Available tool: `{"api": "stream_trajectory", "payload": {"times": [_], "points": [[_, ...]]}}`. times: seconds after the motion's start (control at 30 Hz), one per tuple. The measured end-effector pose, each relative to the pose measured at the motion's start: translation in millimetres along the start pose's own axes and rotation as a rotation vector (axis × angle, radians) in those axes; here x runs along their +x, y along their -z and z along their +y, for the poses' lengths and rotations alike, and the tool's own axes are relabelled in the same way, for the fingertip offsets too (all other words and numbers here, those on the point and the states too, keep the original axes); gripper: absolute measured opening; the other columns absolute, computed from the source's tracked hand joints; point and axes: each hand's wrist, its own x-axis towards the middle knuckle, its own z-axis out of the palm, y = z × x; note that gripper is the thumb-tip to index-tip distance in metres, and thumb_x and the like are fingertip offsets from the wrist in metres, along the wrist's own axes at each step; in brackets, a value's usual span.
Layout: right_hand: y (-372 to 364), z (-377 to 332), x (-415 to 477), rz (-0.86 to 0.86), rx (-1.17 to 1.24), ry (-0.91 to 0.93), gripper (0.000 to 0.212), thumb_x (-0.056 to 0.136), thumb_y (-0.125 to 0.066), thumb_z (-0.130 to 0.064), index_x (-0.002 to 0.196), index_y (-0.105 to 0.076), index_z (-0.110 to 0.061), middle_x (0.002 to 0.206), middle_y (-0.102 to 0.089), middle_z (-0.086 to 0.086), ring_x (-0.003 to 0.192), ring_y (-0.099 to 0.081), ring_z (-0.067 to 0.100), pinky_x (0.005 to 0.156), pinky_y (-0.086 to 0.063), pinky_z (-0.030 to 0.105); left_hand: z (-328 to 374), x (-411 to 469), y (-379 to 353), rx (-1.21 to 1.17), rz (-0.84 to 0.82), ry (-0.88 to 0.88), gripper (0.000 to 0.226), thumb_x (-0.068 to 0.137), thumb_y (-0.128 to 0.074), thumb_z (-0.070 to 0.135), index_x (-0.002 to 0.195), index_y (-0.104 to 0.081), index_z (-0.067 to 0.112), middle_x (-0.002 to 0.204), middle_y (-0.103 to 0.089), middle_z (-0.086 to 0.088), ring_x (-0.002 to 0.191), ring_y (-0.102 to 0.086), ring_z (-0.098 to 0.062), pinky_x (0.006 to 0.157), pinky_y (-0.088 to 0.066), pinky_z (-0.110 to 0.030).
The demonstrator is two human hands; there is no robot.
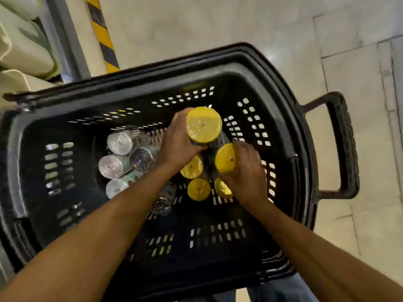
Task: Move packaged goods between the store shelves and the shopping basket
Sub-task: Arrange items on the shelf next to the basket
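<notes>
Over the black basket, 1 raised can is gripped by the left hand's curled fingers; 1 lower can is gripped likewise by the right hand.

Your head cam looks steeply down, close over the black basket on the floor; single view.

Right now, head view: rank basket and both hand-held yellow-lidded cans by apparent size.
1. black basket
2. raised yellow-lidded can, in left hand, nearer the camera
3. lower yellow-lidded can, in right hand, partly covered; possibly equal
</notes>
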Motion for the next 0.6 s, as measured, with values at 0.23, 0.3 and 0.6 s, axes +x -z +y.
{"api": "stream_trajectory", "payload": {"times": [0.23, 0.3, 0.6], "points": [[-34.6, 23.1, 19.9, -0.056, -0.061, -0.194, 0.064, 0.071, -0.077, -0.019, 0.127, -0.047, -0.012, 0.131, -0.048, 0.006, 0.12, -0.044, 0.023, 0.097, -0.036, 0.03, -14.6, 40.8, -50.5, 0.074, -0.091, 0.068, 0.082, 0.059, -0.089, 0.032, 0.126, -0.048, 0.008, 0.124, -0.057, -0.013, 0.116, -0.053, -0.029, 0.092, -0.045, -0.035], [-44.8, 28.0, 22.2, -0.073, -0.051, -0.197, 0.066, 0.073, -0.076, -0.018, 0.131, -0.044, -0.011, 0.137, -0.043, 0.008, 0.127, -0.039, 0.024, 0.104, -0.035, 0.034, -15.1, 48.3, -61.0, 0.075, -0.115, 0.095, 0.077, 0.062, -0.087, 0.033, 0.124, -0.051, 0.006, 0.12, -0.061, -0.015, 0.112, -0.057, -0.031, 0.087, -0.047, -0.034], [-75.7, 45.2, 27.2, -0.087, -0.051, -0.234, 0.074, 0.08, -0.072, -0.025, 0.142, -0.035, -0.013, 0.151, -0.031, 0.006, 0.14, -0.024, 0.023, 0.113, -0.021, 0.035, -31.3, 60.8, -87.9, -0.023, -0.219, 0.117, 0.065, 0.067, -0.085, 0.028, 0.119, -0.057, 0.001, 0.114, -0.063, -0.018, 0.104, -0.06, -0.031, 0.078, -0.045, -0.027]]}}
